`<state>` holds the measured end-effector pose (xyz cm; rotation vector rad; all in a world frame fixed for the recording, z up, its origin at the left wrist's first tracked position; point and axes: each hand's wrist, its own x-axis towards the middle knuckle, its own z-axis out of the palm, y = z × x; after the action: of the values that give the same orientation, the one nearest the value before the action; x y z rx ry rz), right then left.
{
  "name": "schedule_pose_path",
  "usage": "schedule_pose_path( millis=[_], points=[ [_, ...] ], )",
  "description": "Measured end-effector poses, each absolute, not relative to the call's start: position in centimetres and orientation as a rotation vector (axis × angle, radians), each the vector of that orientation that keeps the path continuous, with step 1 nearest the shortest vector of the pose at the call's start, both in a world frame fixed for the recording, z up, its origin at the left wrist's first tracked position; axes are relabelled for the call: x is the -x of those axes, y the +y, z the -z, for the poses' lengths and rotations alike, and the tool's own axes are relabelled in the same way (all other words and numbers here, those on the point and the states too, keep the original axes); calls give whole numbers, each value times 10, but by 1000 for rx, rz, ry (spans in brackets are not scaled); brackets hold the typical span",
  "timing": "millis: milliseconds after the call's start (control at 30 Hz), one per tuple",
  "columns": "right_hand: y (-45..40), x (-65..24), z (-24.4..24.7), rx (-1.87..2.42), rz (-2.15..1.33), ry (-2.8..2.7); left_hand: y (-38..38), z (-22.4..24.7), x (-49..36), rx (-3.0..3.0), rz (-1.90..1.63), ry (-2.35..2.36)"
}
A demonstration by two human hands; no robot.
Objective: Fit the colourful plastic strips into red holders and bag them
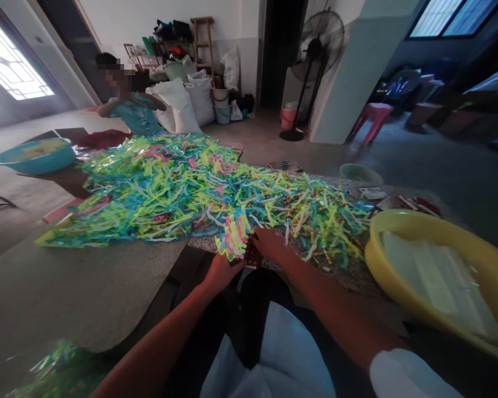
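A small bundle of yellow, pink and white plastic strips [234, 236] stands upright at the near edge of the table. My left hand [226, 271] is closed round its lower end. Close beside it, on the right, my right hand [268, 243] has its fingers curled inward by the bundle and a dark red patterned piece; what its fingertips grip is hidden. Beyond both hands spreads a large heap of green, blue, pink and white plastic strips [170, 188].
A yellow basin [382, 260] with clear plastic sheets is at the right. A blue basin [45, 163] sits far left, near a person in a teal shirt [136, 119]. Farther back are white sacks [176, 105], a standing fan [315, 50] and a pink stool [373, 113].
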<state>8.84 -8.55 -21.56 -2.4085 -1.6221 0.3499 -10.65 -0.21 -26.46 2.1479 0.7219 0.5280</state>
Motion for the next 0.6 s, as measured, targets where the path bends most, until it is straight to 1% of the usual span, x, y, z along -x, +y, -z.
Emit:
schedule_pose_path(
  millis=[200, 300, 367, 467, 600],
  points=[
    [-79, -74, 220, 2468, -408, -1567, -2, 265, 106, -2180, -492, 755],
    [-86, -80, 220, 2376, -436, -1572, -2, 267, 105, -2197, -516, 795],
    [-97, -89, 218, 2337, -373, -1495, -2, 269, 104, -2209, -540, 795],
    [-113, -109, 214, 2441, -198, -1339, -2, 273, 104, -2215, -553, 791],
    [-119, -126, 208, 2545, -182, -1550, -2, 272, 102, -2249, -496, 876]
  ],
)
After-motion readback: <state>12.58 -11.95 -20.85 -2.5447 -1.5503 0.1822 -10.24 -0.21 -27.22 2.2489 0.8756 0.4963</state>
